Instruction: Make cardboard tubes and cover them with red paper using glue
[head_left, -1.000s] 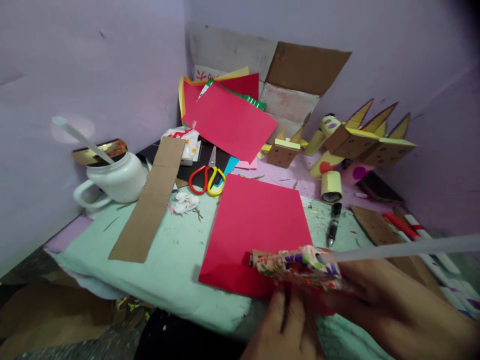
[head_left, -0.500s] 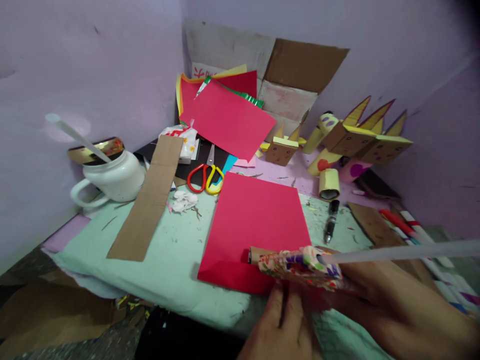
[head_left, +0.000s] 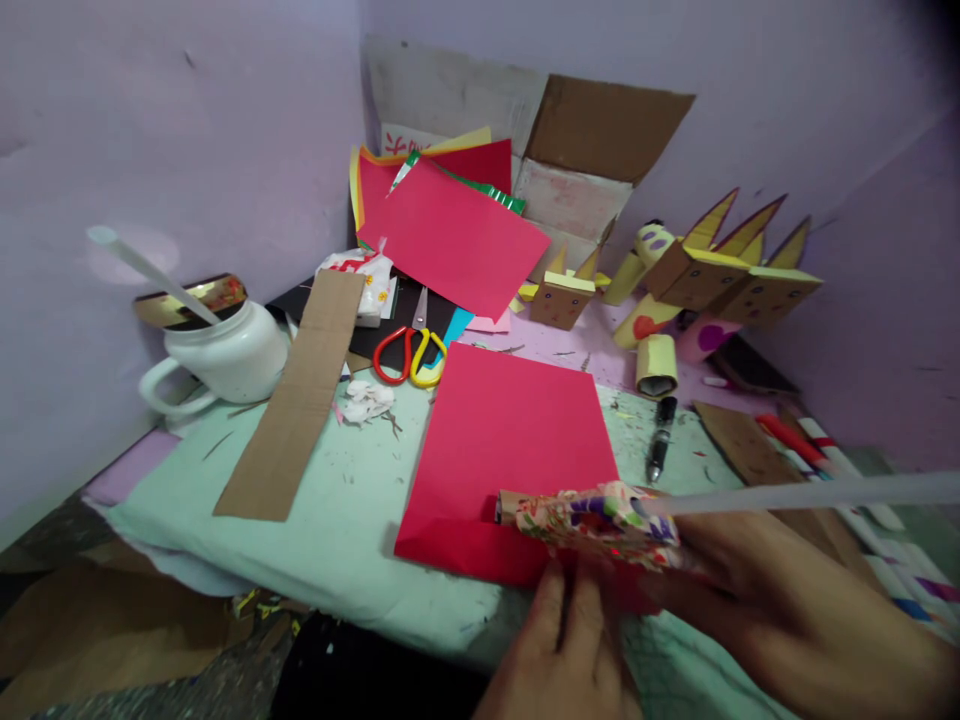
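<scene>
A red paper sheet [head_left: 517, 430] lies in front of me, its near edge folded into a darker flap. My right hand [head_left: 757, 580] is closed around a glue gun [head_left: 596, 525] wrapped in patterned covering, held low over the near part of the sheet. From its back a long white glue stick [head_left: 795, 493] runs off to the right. A brown cardboard-like tube [head_left: 508, 507] shows at its front end; the tip is hard to make out. My left hand [head_left: 570, 650] rests its outstretched fingers on the flap; the thumb is hidden.
Left of the sheet are scissors [head_left: 412, 350], a cardboard strip [head_left: 300, 400] and a white mug [head_left: 225, 355] with a stick in it. A pen [head_left: 661, 438], a short yellow tube [head_left: 657, 362], cardboard figures [head_left: 701, 272] and markers [head_left: 795, 445] stand or lie on the right.
The glue gun and my right hand have shifted very slightly, the glue stick's far end tilting up a little. My left hand stays nearly in place on the flap.
</scene>
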